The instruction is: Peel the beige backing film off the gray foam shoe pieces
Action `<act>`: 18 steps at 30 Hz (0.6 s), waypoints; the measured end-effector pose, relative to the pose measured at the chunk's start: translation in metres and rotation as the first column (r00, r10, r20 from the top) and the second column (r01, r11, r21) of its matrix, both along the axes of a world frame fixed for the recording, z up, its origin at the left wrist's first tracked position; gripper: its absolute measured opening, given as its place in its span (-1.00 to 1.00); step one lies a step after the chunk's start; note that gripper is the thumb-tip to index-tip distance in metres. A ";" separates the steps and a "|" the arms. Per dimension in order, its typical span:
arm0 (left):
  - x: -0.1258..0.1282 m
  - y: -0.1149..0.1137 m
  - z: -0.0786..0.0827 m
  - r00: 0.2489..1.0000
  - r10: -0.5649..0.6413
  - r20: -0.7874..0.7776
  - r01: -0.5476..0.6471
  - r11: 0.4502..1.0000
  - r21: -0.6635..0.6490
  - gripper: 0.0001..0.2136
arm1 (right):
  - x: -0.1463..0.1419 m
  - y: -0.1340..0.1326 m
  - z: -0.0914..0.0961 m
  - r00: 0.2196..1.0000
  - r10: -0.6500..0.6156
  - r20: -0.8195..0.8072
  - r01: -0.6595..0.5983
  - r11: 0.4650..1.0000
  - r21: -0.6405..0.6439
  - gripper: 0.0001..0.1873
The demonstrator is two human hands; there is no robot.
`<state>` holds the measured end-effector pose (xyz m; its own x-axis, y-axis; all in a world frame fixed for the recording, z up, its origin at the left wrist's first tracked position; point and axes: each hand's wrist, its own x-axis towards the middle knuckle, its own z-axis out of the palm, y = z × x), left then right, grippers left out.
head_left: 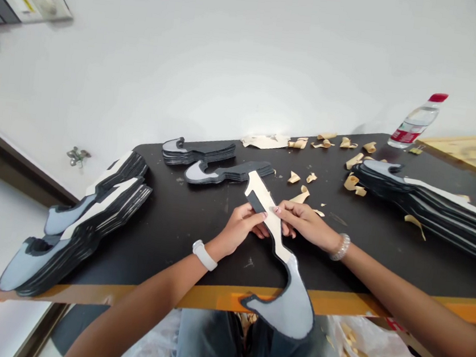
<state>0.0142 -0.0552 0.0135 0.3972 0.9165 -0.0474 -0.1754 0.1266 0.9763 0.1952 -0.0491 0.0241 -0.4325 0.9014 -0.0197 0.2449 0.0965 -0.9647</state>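
Note:
A long shaped shoe-upper piece (283, 287), grey at its wide end with a cream paper strip along its narrow part, lies across the table's front edge. My left hand (238, 227) grips its narrow part from the left, fingers curled round it. My right hand (306, 220) pinches the same piece from the right, fingertips on the cream strip. A white band sits on my left wrist and a beaded bracelet on my right.
Stacks of similar pieces lie on the black table (181, 223): at the left (82, 224), at the back (200, 152), behind my hands (225, 172) and at the right (437, 204). Curled paper scraps (352, 180) are scattered about. A water bottle (416, 121) stands far right.

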 end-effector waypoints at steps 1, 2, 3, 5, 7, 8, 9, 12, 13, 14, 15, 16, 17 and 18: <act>0.000 0.000 0.000 1.000 0.006 -0.012 -0.006 1.000 0.010 -0.75 | 0.000 0.000 0.000 1.000 -0.001 0.003 0.001 1.000 -0.002 -0.53; 0.001 -0.001 0.000 1.000 0.013 -0.025 -0.013 1.000 0.020 -0.75 | 0.000 0.000 -0.001 1.000 -0.003 0.006 0.003 1.000 -0.004 -0.53; 0.001 -0.001 0.000 0.999 0.021 -0.037 -0.020 0.999 0.030 -0.75 | 0.001 0.001 -0.001 1.000 -0.006 0.007 0.006 1.000 -0.005 -0.54; 0.001 -0.001 -0.002 0.998 0.023 -0.060 -0.020 0.998 0.055 -0.73 | 0.000 0.001 -0.002 1.000 -0.014 0.011 0.014 1.000 -0.004 -0.54; 0.001 0.000 -0.003 0.997 0.002 -0.076 0.005 0.997 0.083 -0.70 | -0.001 0.001 -0.001 1.000 -0.025 0.010 0.025 1.000 0.002 -0.54; 0.002 0.001 -0.004 0.997 -0.016 -0.080 0.024 0.995 0.094 -0.68 | -0.001 0.000 -0.001 1.000 -0.031 0.008 0.030 1.000 0.005 -0.54; 0.002 0.001 -0.005 0.996 -0.036 -0.083 0.044 0.994 0.100 -0.66 | -0.002 0.000 0.000 0.999 -0.036 0.005 0.036 0.999 0.007 -0.54; 0.002 0.002 -0.008 0.993 -0.074 -0.095 0.084 0.991 0.108 -0.63 | -0.004 -0.001 0.001 0.998 -0.061 -0.004 0.061 0.998 0.007 -0.53; 0.002 0.001 -0.009 0.992 -0.076 -0.105 0.088 0.989 0.119 -0.62 | -0.004 -0.001 0.002 0.997 -0.075 -0.005 0.075 0.997 0.007 -0.53; 0.003 0.001 -0.009 0.990 -0.074 -0.123 0.091 0.986 0.138 -0.61 | -0.004 -0.001 0.002 0.996 -0.090 -0.007 0.090 0.996 0.008 -0.53; 0.003 0.000 -0.010 0.987 -0.069 -0.148 0.094 0.982 0.164 -0.58 | -0.004 -0.001 0.003 0.995 -0.104 -0.010 0.104 0.995 0.010 -0.54; 0.003 -0.001 -0.011 0.982 -0.063 -0.177 0.098 0.976 0.193 -0.57 | -0.004 -0.001 0.003 0.993 -0.116 -0.014 0.117 0.993 0.012 -0.54; 0.003 -0.002 -0.011 0.976 -0.058 -0.209 0.104 0.970 0.219 -0.55 | -0.004 -0.001 0.003 0.992 -0.126 -0.020 0.127 0.992 0.015 -0.54; 0.003 -0.003 -0.012 0.970 -0.057 -0.238 0.114 0.965 0.236 -0.54 | -0.004 -0.001 0.003 0.991 -0.133 -0.026 0.133 0.991 0.017 -0.55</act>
